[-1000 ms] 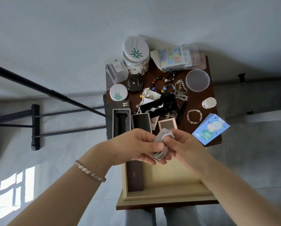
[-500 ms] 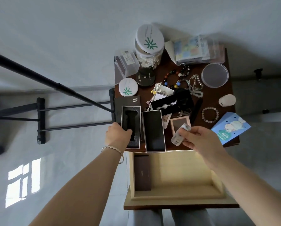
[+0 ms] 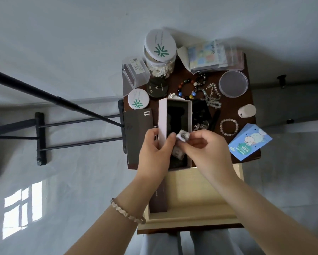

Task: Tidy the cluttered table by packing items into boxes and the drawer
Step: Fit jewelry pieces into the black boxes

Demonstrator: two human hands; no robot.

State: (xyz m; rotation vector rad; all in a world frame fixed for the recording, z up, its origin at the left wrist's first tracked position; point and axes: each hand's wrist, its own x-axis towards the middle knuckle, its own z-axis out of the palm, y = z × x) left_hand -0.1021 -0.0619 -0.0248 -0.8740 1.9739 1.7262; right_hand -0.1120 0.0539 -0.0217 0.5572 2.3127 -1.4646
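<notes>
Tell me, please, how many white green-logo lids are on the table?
2: one on the cotton-swab jar at the back, one small tin by the left edge; clutter might hide others.

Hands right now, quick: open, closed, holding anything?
Left hand: closed on the side wall of the open pale box.
Right hand: closed, pinching the rolled grey strap over that box.

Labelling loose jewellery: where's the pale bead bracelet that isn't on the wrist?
Head view, right side of the table: the pale bead bracelet lies flat between the small white jar and the blue cartoon card.
</notes>
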